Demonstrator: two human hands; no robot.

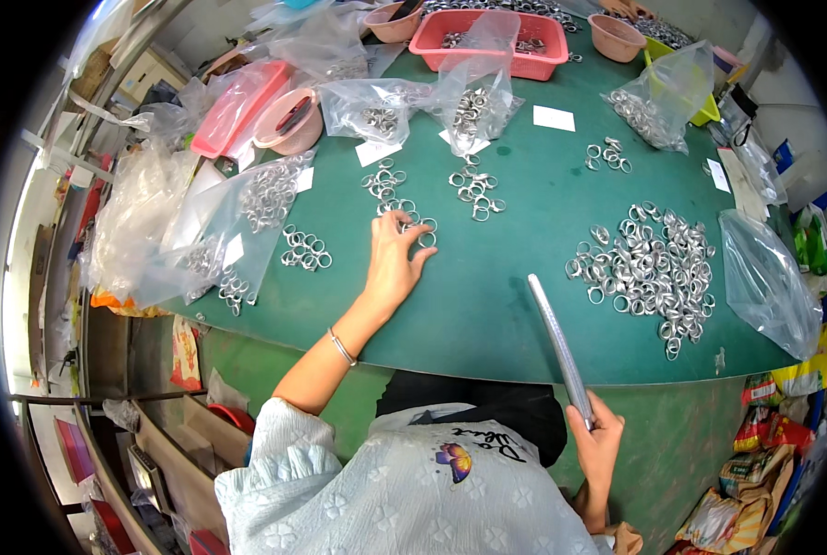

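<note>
My left hand [397,264] reaches over the table with thumb and fingers closed around a silver ring [428,239], at the near end of a small cluster of rings [385,180]. In my right hand [598,439] is the lower end of a tapered metal ring mandrel [559,342], slanting up over the front edge of the table with no ring on it. Right of the mandrel lies a large loose pile of silver rings [658,268]. Smaller ring groups sit nearby: one right of my left hand [476,190], one left of it [306,248].
Clear plastic bags of rings [473,111] stand along the far side of the green table [487,314]. A pink basket [492,60] and pink bowl [288,125] are behind. An empty-looking plastic bag [769,282] lies right. At the far right, another person's hand [628,9] shows.
</note>
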